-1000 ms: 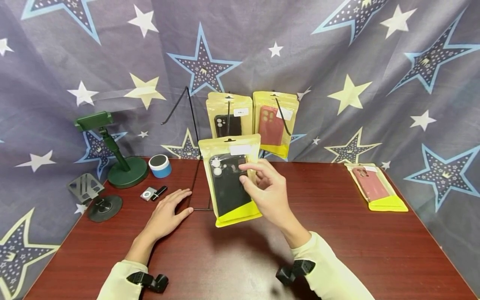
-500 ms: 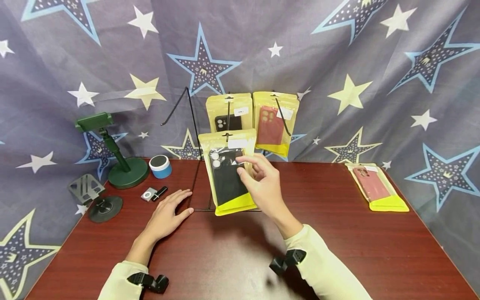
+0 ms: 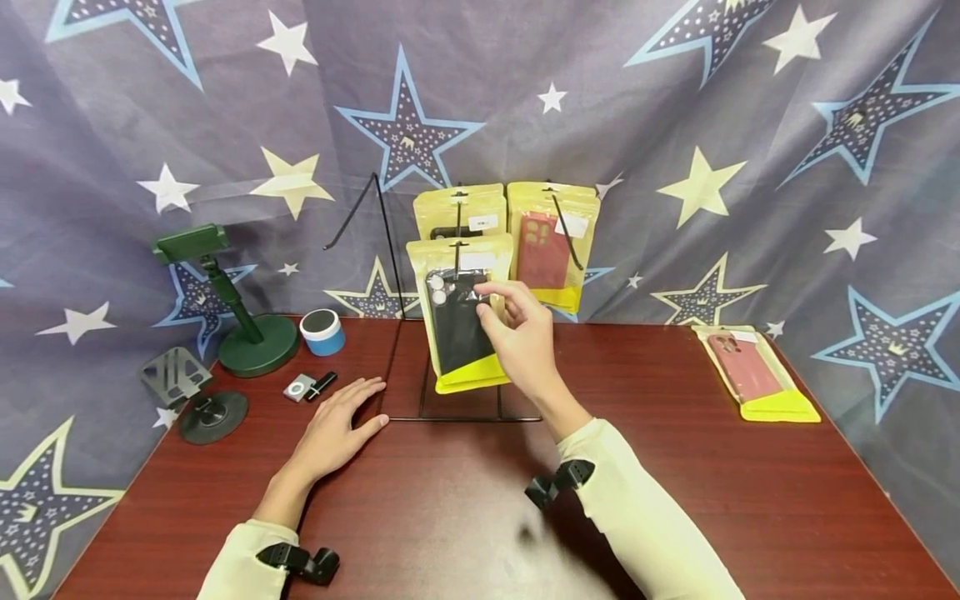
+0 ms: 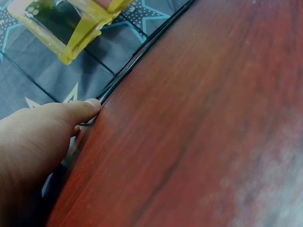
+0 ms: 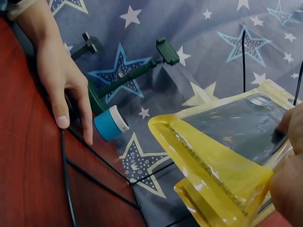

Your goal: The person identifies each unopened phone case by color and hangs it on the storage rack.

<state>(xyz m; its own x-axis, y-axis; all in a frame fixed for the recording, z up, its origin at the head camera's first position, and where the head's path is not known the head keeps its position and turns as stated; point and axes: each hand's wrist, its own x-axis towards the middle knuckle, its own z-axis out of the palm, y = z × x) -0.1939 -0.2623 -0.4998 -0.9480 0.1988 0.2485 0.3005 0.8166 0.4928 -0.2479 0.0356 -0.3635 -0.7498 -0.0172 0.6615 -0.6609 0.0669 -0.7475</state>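
My right hand (image 3: 525,342) pinches the right side of a clear-and-yellow bag with a black phone case (image 3: 456,329) in it. The bag hangs upright before the black wire rack (image 3: 465,419), and the middle hook (image 3: 458,212) runs down across its top at the hang hole. Behind it, another bagged black phone case (image 3: 438,200) is mostly hidden. A bagged pink phone case (image 3: 543,258) hangs on the right hook. My left hand (image 3: 333,429) rests on the table with fingers extended, its thumb (image 4: 87,109) at the rack's base wire.
Another bagged pink phone case (image 3: 750,379) lies at the table's right. To the left stand a green phone stand (image 3: 251,342), a grey phone holder (image 3: 210,417) and a blue-and-white jar (image 3: 322,335). A small silver device (image 3: 298,387) lies nearby. The rack's left hook (image 3: 351,215) bears nothing.
My right hand has carried the bagged black phone case upward and away from me, toward the middle hook, which now overlaps its top. The left hand has stayed in place.
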